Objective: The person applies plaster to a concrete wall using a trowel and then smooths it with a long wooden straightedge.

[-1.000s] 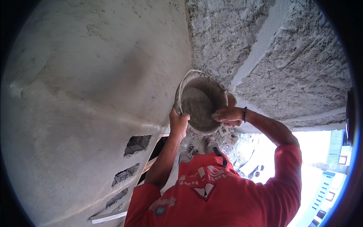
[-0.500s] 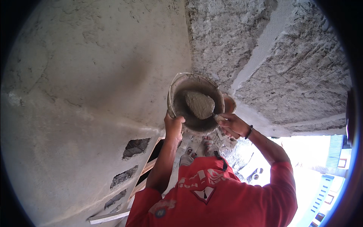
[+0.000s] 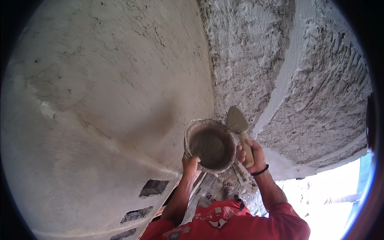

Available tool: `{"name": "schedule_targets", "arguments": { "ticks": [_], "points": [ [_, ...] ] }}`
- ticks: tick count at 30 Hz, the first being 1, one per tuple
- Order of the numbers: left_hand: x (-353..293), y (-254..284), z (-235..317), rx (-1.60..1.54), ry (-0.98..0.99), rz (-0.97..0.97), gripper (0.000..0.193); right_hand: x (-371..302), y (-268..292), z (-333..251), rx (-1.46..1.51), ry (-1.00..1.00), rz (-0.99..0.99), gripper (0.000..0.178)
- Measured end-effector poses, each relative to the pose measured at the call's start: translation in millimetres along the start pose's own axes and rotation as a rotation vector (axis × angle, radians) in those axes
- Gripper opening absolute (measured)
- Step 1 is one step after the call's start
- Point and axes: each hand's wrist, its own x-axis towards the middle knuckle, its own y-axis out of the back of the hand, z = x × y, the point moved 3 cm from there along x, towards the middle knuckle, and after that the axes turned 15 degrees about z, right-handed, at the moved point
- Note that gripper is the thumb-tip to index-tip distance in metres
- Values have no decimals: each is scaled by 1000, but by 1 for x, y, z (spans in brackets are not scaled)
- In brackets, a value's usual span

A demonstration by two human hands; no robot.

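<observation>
My left hand (image 3: 191, 165) grips the near-left rim of a mortar-caked bucket (image 3: 231, 160), its thumb over the edge. The bucket tips so that its inside faces me, with grey mortar (image 3: 208, 149) at the bottom. A pale wire handle lies along the left of its rim. In my right hand (image 3: 256, 156), closed around the wooden grip, is a trowel (image 3: 237, 120). Its grey-coated blade points up and away, just right of the bucket and in front of the rough wall; whether it touches the wall I cannot tell.
A smoother plastered wall (image 3: 120, 80) rises on the left, with dark rectangular recesses (image 3: 154, 188) low in it. The rough wall (image 3: 256, 60) on the right meets it at a corner and carries a smooth pale strip (image 3: 286, 76). Boards and rubble (image 3: 242, 176) lie near my feet.
The trowel has come out of the bucket to its right, and its blade now points upward. Bucket and hands appear lower in view, and more of the walls shows above.
</observation>
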Motion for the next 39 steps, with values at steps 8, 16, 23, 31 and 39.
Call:
{"name": "schedule_targets", "arguments": {
  "ticks": [8,16,23,31,39],
  "points": [
    [-10,45,-7,21,69,55,58,29,-70,-97,218,824,-28,26],
    [-41,95,-2,46,151,181,56,39,-152,-119,184,1498,212,48],
    [-37,107,-28,-96,53,203,57,165,-82,-72,-1664,1829,-59,55],
    [-38,68,-30,-38,120,75,58,-5,30,-58,-1446,505,-111,51],
    [-51,4,-11,60,-61,-124,58,35,48,-29,-2507,1074,-525,13]
  ]
}}
